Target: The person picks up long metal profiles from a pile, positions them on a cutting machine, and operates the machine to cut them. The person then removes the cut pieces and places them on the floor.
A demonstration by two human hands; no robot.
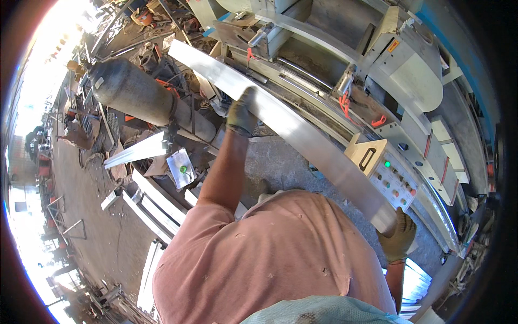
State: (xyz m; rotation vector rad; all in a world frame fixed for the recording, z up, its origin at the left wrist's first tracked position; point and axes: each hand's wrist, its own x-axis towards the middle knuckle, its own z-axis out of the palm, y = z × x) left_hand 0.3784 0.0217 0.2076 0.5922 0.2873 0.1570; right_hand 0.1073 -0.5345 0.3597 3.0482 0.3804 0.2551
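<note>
A long, wide silvery metal bar [299,129], apparently an aluminium profile, slants across the view in front of my body. My left hand [242,111], in a dark work glove, grips its edge towards the far left end. At the near right end my right hand [398,233], gloved too, is closed around the bar's corner; part of those fingers is hidden behind the metal. Just beyond that end stands a control box [390,178] with several knobs and buttons and a lit green lamp. The bar passes in front of the box's left side.
A large machine with a metal bed [311,91], clamp cylinders [346,81] and a rounded pale guard [412,75] runs along the right. To the left lies a grey gas cylinder [133,93] among scrap. More profiles [156,202] and a white tray [180,168] are beside my left arm.
</note>
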